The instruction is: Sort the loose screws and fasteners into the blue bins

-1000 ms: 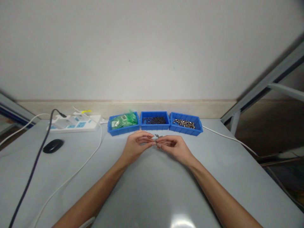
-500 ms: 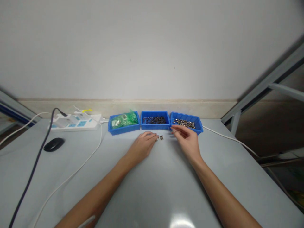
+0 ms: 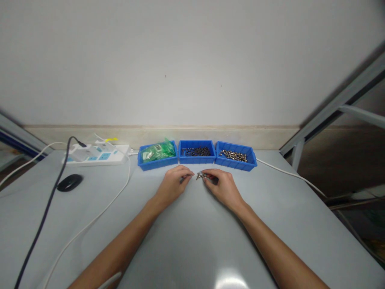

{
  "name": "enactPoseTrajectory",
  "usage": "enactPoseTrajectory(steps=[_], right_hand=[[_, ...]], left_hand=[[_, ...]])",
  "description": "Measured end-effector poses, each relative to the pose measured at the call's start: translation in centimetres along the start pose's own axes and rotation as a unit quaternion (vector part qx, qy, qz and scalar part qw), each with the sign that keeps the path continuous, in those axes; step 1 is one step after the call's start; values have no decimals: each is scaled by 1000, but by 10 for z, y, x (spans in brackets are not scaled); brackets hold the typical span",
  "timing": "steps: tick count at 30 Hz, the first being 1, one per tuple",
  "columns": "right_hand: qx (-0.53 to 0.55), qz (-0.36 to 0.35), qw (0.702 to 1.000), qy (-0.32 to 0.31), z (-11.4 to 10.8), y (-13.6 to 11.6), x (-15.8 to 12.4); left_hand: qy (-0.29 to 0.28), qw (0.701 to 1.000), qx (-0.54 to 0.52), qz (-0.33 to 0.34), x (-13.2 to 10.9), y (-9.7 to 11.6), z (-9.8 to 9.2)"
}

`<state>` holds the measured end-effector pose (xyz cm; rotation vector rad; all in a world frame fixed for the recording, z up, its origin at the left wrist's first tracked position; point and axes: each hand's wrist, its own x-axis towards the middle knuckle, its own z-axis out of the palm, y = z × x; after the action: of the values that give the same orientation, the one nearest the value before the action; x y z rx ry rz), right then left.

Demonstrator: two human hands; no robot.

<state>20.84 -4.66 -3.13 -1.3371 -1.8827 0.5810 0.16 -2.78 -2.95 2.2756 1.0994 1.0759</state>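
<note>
On the grey table lies a small cluster of shiny metal parts (image 3: 199,176), too small to name closely. My right hand (image 3: 224,185) reaches them from the right, thumb and fingertips closed at their edge on a small metal part. Just left of the cluster, my left hand (image 3: 171,184) has thumb and fingertips pinched together; anything between them is too small to make out. Behind my hands, the middle blue bin (image 3: 197,160) contains dark, thin metal pieces, and the right blue bin (image 3: 236,163) contains shiny metal pieces.
A third blue bin (image 3: 159,165) with a green plastic bag (image 3: 161,151) stands at the left of the row. Further left are a white power strip (image 3: 117,159), a black mouse (image 3: 69,183) and loose cables. The wall (image 3: 192,80) rises behind the bins.
My right hand has moved left and down from the right bin to the metal parts. My left hand has drawn slightly left, its fingertips now pinched clear of the cluster.
</note>
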Motion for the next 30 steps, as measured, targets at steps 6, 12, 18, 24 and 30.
enactPoseTrajectory(steps=[6,12,18,24,30], right_hand=[[95,35,992,69,-3,-8,1],[341,120,931,-57,-4,-13,3],[413,160,894,-66,-7,-18,4],[360,171,908,130,-11,-5,8],[320,167,889,282,-15,8,12]], left_hand=[[51,955,-239,-170,2,10,2],[57,917,-323,-227,4,13,5],[39,931,-304,-196,1,15,10],[-32,999,-2,22,-3,6,10],[-93,982,151,61,-5,3,13]])
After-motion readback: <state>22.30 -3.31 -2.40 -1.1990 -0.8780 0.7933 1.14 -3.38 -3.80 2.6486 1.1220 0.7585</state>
